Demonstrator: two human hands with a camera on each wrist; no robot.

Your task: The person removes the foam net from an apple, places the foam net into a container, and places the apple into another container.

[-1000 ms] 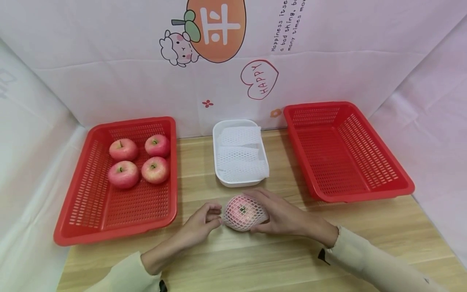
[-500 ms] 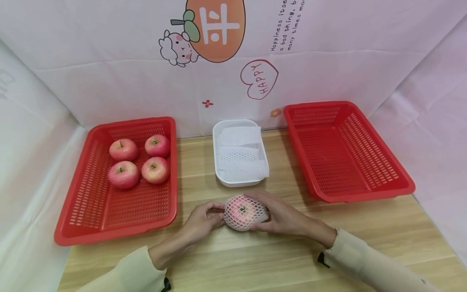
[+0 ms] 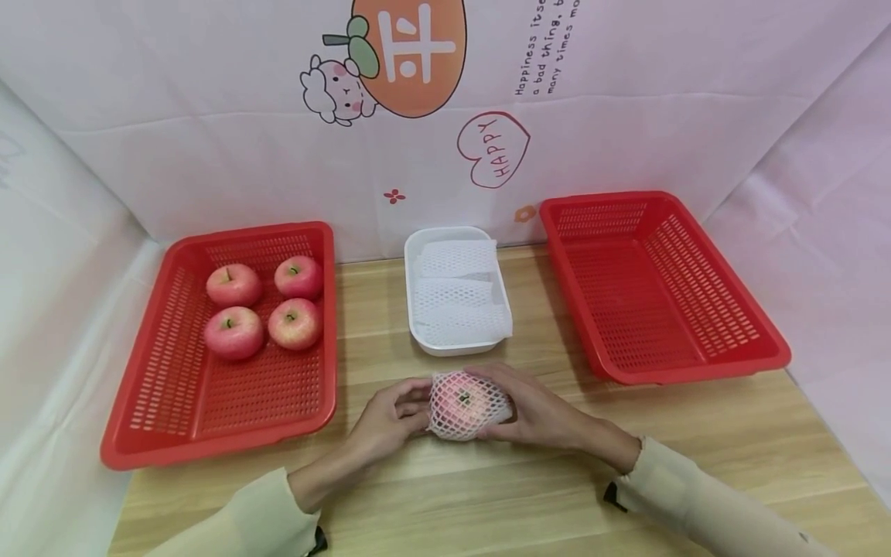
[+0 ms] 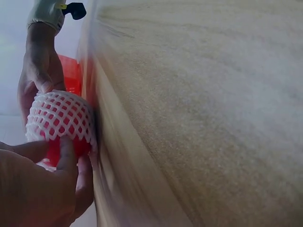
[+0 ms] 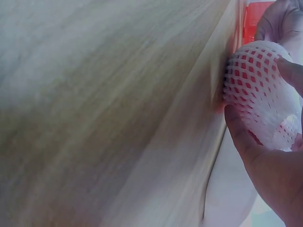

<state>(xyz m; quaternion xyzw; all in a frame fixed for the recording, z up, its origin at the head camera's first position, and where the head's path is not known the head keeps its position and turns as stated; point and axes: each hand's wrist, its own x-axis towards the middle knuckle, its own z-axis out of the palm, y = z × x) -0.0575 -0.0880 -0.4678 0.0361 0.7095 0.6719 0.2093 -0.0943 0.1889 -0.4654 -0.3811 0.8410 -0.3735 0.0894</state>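
An apple (image 3: 465,398) in a white foam net sleeve (image 5: 255,78) rests on the wooden table in front of the person. From the right, the right hand (image 3: 532,408) grips the netted apple, thumb on the near side and fingers on the far side. The left hand (image 3: 393,416) is at the apple's left side, its fingers curled at the net's edge and seeming to pinch it. In the left wrist view, bare red skin of the apple (image 4: 56,150) shows between that edge and the left fingers (image 4: 67,153). Fingers partly hide the apple's underside.
At left stands a red basket (image 3: 330,333) with several bare apples (image 3: 234,333). A white tray (image 3: 411,309) holding folded foam nets (image 3: 455,294) sits at the back centre. Another red basket (image 3: 626,302) stands at right. A printed white cloth (image 3: 244,155) hangs behind the table.
The left hand has moved right from just beside the apple to touch the net's left edge. That edge now spreads out slightly more. The right hand keeps its hold in place.
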